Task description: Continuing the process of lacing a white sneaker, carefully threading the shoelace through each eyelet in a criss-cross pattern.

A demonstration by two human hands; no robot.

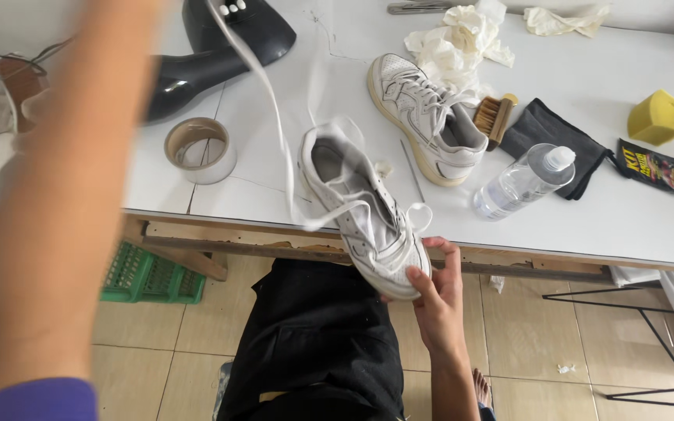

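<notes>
My right hand (435, 300) grips the toe of a white sneaker (356, 206), which hangs tilted over the front edge of the white table (274, 199), above my lap in black trousers. A white shoelace (271, 101) rises from this sneaker in a long, blurred line to the top edge of the view. Beside it my left forearm (64, 203) is raised and blurred; the hand itself lies beyond the top edge. A second white sneaker (427, 117), laced, stands on the table behind the first.
On the table are a tape roll (200, 150), a black stand (212, 54), crumpled white rags (462, 39), a brush (494, 117), a dark cloth (548, 132), a clear bottle (524, 179), a yellow sponge (657, 117) and a sachet (649, 165). A green crate (150, 277) sits on the tiled floor.
</notes>
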